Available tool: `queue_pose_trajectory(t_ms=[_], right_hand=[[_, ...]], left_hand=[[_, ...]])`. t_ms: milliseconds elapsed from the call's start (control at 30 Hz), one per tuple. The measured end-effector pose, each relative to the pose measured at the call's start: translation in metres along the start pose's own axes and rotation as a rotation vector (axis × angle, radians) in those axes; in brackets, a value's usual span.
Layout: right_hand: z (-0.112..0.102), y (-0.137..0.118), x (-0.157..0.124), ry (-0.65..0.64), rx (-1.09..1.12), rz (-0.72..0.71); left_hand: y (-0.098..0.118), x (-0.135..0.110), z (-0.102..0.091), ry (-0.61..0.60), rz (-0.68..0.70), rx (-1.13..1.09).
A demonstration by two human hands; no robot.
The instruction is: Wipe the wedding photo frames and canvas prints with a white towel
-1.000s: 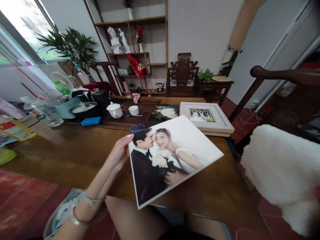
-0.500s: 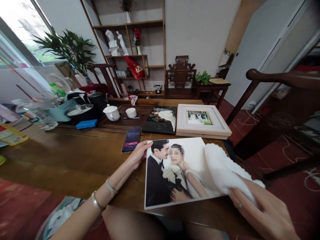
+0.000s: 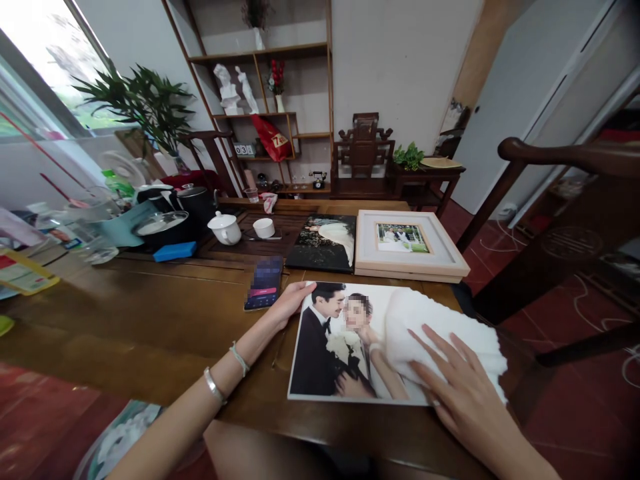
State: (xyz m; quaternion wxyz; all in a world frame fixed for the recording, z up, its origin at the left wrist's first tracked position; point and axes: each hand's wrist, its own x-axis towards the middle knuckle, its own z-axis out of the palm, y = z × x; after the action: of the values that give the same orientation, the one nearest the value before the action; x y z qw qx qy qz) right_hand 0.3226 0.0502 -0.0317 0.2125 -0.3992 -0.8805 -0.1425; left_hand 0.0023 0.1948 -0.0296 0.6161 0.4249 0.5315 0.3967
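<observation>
Photo print (image 3: 325, 347) lies flat at front edge of table (image 3: 150, 320), L hand (image 3: 287, 308) gripping its far-left corner, R hand (image 3: 457, 387) spread open, pressing white cloth (image 3: 440, 327) on it; a hard push could slide it off.

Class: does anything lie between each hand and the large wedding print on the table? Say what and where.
Yes. A white fluffy cloth lies under the right hand, covering the right part of the wedding print. The left hand touches its upper left corner directly, with nothing between.
</observation>
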Motion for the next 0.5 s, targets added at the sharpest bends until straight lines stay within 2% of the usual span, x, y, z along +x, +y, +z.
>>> queue_pose_trajectory(t_ms=[200,267,500], right_hand=[[0.008,0.001,-0.004,-0.027,0.015,0.007],[0.01,0.002,-0.006,-0.047,0.007,-0.011],[0.016,0.001,-0.008,-0.022,0.042,0.039]], left_hand=[[-0.008,-0.016,0.003,0.101,0.064,-0.027],[-0.014,-0.026,0.002,0.115,0.136,0.005],[-0.034,-0.072,0.007,0.209,0.479,0.491]])
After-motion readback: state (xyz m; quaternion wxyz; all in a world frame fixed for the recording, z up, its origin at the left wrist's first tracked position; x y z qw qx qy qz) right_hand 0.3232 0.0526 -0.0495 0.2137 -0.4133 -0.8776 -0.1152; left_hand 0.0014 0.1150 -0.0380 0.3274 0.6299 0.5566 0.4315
